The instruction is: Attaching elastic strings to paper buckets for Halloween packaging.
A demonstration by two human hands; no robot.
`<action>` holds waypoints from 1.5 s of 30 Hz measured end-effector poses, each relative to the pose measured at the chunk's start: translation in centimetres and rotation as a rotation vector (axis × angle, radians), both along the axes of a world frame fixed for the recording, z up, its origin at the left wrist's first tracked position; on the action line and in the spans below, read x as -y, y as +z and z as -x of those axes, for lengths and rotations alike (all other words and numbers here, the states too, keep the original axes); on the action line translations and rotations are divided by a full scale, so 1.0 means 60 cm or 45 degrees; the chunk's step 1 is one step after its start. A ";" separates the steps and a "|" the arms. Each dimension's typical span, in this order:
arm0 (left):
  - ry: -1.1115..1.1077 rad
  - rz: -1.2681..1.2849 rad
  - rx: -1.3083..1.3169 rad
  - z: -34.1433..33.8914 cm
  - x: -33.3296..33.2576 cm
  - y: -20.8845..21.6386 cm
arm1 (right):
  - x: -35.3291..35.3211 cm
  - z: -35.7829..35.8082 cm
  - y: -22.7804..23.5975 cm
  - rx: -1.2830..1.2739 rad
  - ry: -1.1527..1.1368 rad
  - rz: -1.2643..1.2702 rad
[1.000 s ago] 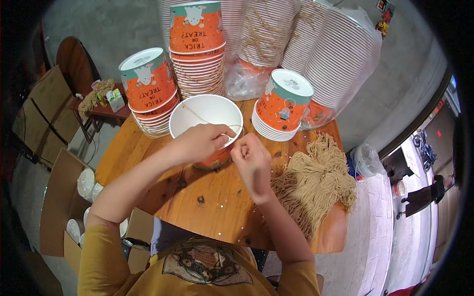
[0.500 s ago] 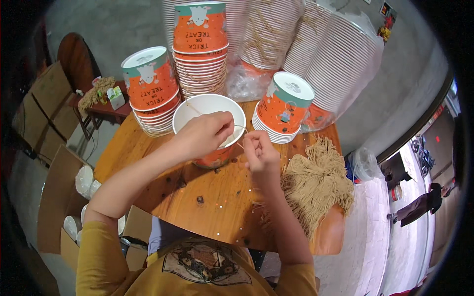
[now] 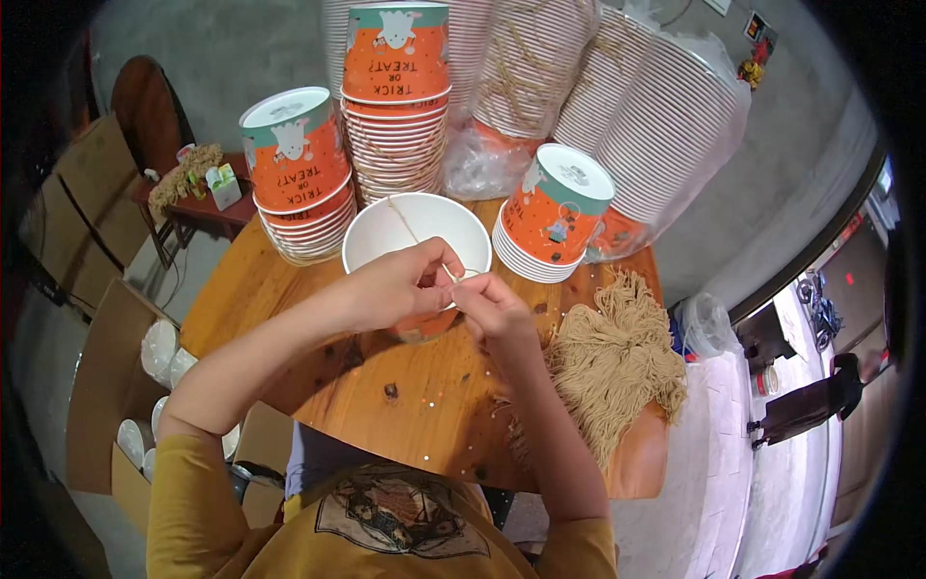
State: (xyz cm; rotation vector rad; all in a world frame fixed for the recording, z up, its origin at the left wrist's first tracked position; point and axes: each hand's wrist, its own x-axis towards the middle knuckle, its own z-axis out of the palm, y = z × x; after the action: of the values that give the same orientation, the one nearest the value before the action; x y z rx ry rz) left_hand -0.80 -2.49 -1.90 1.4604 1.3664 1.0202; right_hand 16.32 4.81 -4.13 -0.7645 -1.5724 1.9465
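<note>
An orange paper bucket [image 3: 371, 234] stands upright on the wooden table, its white inside facing up. A thin tan cord [image 3: 402, 220] runs across the mouth of this bucket towards my left hand [image 3: 400, 287]. At the near right rim, my left hand pinches the cord with thumb and forefinger. My right hand [image 3: 499, 309] meets it there, its fingers also closed on the cord. The fingertips of both hands almost touch, and they hide the exact shape of the cord between them.
Upside-down stacks of orange buckets stand at the left [image 3: 299, 164], centre back [image 3: 395, 58] and right [image 3: 558, 207]. Tall plastic-wrapped stacks [image 3: 666, 125] rise behind. A bundle of tan cords [image 3: 617, 362] lies on the table [image 3: 386, 415] at right. An open carton [image 3: 106, 386] stands lower left.
My right hand has moved left and my hands have come together at the rim. The loop of cord that showed between them is now mostly hidden by the fingers.
</note>
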 end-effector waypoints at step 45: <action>-0.179 0.260 0.295 -0.019 -0.034 0.010 | -0.050 -0.033 0.053 0.137 0.032 -1.101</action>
State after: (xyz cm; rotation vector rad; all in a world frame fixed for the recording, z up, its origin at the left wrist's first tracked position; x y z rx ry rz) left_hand 0.32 -0.43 -1.31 1.2279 1.1491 0.9006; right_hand 18.31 7.81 -0.92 -0.4680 -2.2242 1.0450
